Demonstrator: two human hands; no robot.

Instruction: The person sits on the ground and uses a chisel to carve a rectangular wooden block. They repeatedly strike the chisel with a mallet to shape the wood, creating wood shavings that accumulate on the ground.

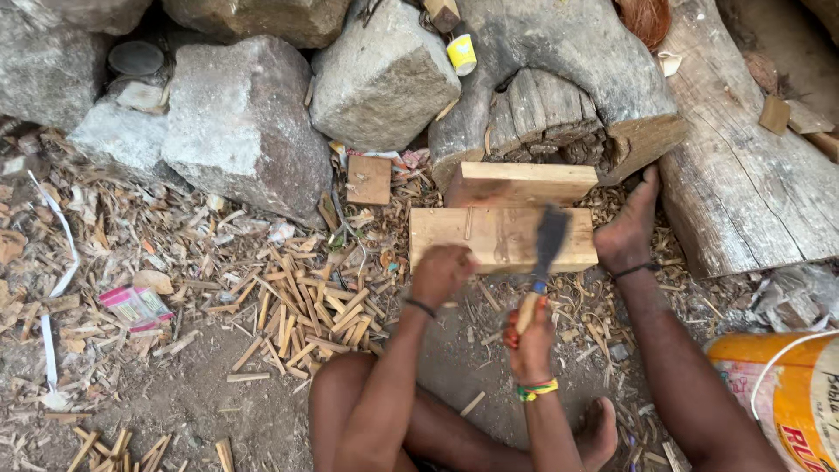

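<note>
The right hand is closed around the pale wooden handle of a chopping blade, whose dark, motion-blurred blade is raised over the front wooden block. The left hand is clenched at the block's near edge; what its fingers hold is hidden, possibly a thin piece of wood. The block lies on the ground just ahead of the person's knees, touching a second block behind it, which rests against a large hollowed log. A bare foot braces the front block's right end.

Handling, as judged:
- Front block: stiff, dry timber, fairly heavy for its bulk, not fragile; flat faces give a sure hold at the two ends
- Chopping blade: weight lies forward in the metal; hold low on the handle, clear of the edge
- Split sticks: light, rigid, splintery; gather as a bundle

Packages and labels:
- Orange-and-white printed sack or bucket, lower right, rounded, with red lettering
- Pink and white flat wrapper on the ground at left
- Small yellow and white cup wedged among the stones, top centre
- White plastic strips lying in the chips at far left
</note>
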